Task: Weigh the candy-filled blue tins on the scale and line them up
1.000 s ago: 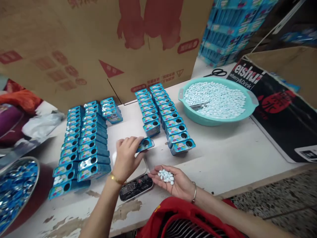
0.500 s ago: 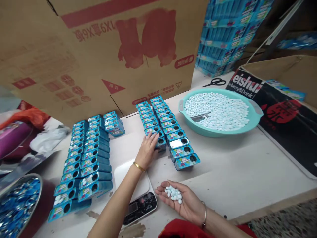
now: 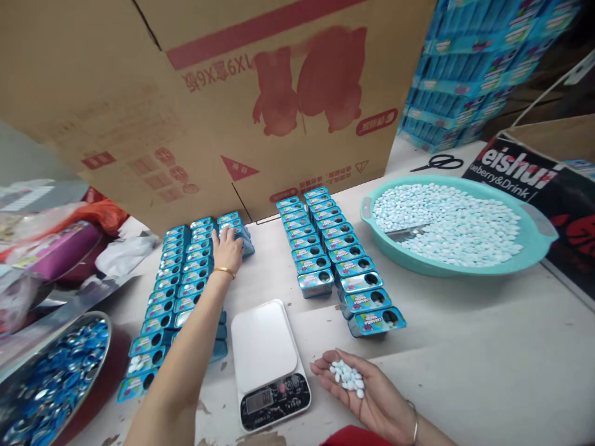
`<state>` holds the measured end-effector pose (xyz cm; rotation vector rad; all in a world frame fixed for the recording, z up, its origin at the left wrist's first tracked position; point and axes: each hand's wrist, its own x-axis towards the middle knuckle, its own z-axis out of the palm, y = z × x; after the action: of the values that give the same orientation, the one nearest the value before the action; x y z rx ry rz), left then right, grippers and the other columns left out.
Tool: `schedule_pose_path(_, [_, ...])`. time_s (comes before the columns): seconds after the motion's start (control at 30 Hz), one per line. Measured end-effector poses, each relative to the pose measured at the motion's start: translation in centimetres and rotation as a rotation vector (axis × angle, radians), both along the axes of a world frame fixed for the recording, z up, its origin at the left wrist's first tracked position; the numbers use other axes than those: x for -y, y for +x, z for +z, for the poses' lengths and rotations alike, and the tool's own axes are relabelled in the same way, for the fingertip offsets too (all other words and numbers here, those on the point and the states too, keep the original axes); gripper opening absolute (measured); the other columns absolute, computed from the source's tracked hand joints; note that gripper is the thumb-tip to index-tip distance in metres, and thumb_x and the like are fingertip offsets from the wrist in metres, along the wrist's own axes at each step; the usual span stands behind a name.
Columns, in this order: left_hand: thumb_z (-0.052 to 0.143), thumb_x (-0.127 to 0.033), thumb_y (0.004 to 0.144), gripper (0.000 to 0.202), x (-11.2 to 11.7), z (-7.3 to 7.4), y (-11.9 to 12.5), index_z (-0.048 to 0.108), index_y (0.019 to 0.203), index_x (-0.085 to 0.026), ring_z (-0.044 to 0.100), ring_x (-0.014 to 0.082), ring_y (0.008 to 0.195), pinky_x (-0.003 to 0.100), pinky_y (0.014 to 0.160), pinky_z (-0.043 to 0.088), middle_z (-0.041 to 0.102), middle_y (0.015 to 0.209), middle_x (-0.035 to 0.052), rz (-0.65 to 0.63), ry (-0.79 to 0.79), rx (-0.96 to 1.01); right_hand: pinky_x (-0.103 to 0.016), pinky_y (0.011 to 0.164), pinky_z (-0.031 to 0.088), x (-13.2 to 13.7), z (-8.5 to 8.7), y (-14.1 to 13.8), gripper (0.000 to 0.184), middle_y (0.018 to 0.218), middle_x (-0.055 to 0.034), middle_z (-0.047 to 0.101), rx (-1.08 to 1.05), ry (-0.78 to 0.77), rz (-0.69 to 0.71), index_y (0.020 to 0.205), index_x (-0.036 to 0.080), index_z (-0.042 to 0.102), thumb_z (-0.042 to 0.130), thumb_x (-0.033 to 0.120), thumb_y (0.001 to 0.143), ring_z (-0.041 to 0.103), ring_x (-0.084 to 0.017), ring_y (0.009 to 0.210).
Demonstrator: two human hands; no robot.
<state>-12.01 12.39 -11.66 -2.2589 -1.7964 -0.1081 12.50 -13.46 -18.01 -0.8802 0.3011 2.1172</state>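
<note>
Your left hand (image 3: 227,249) rests fingers-down on a small blue metal tin (image 3: 237,232) at eleven o'clock; light, rigid, slick, so pinch its long sides. Your right hand (image 3: 367,393) lies cupped, palm up, under loose pale-blue candies (image 3: 348,376).

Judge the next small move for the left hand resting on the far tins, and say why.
Probably close the fingers on one blue tin and carry it back toward the scale. The left hand lies on the short third row of tins, the scale's platform is bare, and the right hand waits palm up with a small heap of pale candies.
</note>
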Motion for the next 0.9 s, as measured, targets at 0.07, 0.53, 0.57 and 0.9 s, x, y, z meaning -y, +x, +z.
schedule_pose_path(0.07, [0.053, -0.021, 0.081, 0.010, 2.6, 1.4, 0.5, 0.062, 0.083, -0.018, 0.045, 0.0302, 0.120, 0.055, 0.110, 0.020, 0.055, 0.118, 0.0103, -0.048, -0.055, -0.021, -0.029, 0.085, 0.055, 0.0, 0.1, 0.3, 0.015, 0.092, -0.0171, 0.073, -0.002, 0.011, 0.001, 0.084, 0.006, 0.068, 0.065, 0.020, 0.080, 0.069, -0.024, 0.096])
schedule_pose_path(0.53, [0.059, -0.026, 0.083, 0.010, 20.4, 4.5, 4.7, 0.058, 0.086, -0.016, 0.057, 0.0239, 0.086, 0.036, 0.072, 0.047, 0.060, 0.098, 0.0111, -0.360, -0.165, -0.068, -0.030, 0.088, 0.055, 1.7, 1.1, 0.7, 0.020, 0.100, -0.0166, 0.071, -0.051, 0.008, 0.084, 0.099, 0.005, 0.063, 0.052, 0.018, 0.088, 0.067, -0.023, 0.101])
schedule_pose_path(0.57, [0.059, -0.027, 0.083, 0.013, 21.1, 4.5, 5.3, 0.058, 0.090, -0.016, 0.056, 0.0246, 0.090, 0.038, 0.074, 0.047, 0.059, 0.103, 0.0124, -0.383, -0.119, -0.003, -0.031, 0.088, 0.055, 1.9, 1.2, 0.7, 0.022, 0.101, -0.0172, 0.071, -0.064, 0.007, 0.086, 0.100, 0.004, 0.062, 0.050, 0.018, 0.089, 0.068, -0.023, 0.100])
schedule_pose_path(0.9, [0.048, -0.017, 0.087, 0.023, 30.2, -3.2, 12.9, 0.050, 0.109, -0.016, 0.053, 0.0179, 0.083, 0.030, 0.068, 0.049, 0.052, 0.101, 0.0088, -0.448, -0.412, 0.367, -0.033, 0.082, 0.056, 3.5, 0.8, 1.6, 0.013, 0.084, -0.0053, 0.073, -0.152, -0.016, 0.109, 0.087, 0.013, 0.064, 0.053, 0.021, 0.087, 0.070, -0.018, 0.084])
